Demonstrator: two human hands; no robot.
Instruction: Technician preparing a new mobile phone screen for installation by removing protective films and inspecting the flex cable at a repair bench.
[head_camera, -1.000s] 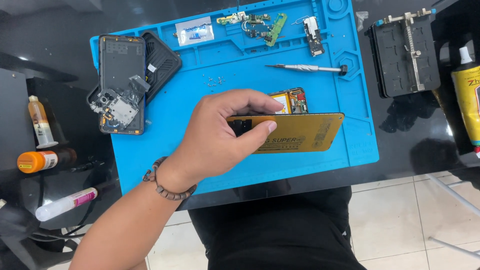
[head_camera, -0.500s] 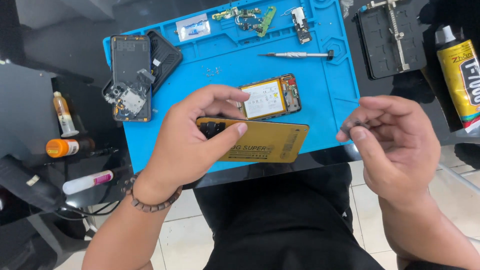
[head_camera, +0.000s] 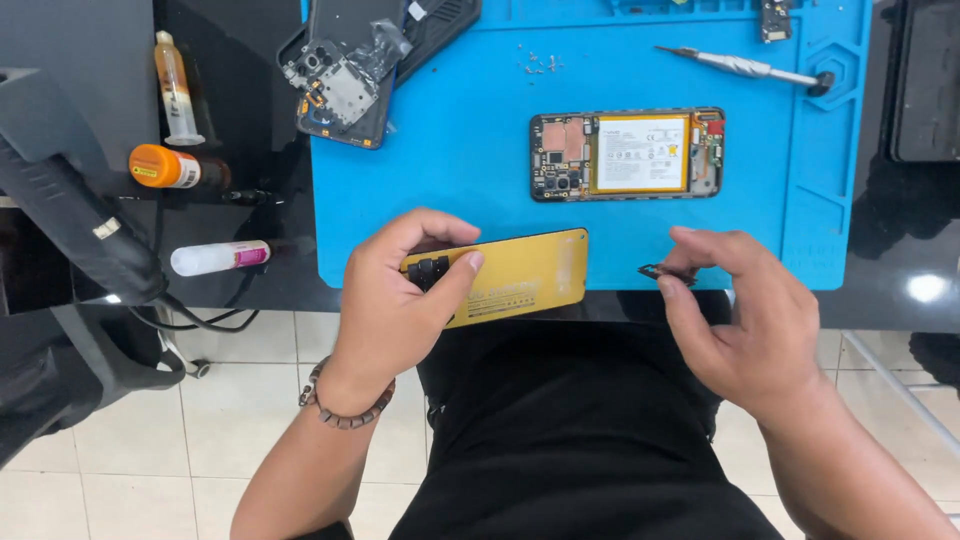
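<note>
**Cover in your left hand, small part in your right**

Your left hand (head_camera: 395, 300) was closed on the camera end of the flat yellow plastic phone back cover (head_camera: 520, 278), at the near edge of the blue silicone mat (head_camera: 450, 150). Its long axis ran left-right, free end toward your right hand (head_camera: 745, 320), which pinched a small dark part (head_camera: 662, 272).

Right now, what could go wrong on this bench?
The yellow back cover hangs partly off the blue mat edge, pinched only by the left hand; it could drop. The right hand holds a tiny part over the gap; easily lost. Loose screws could scatter.
</note>
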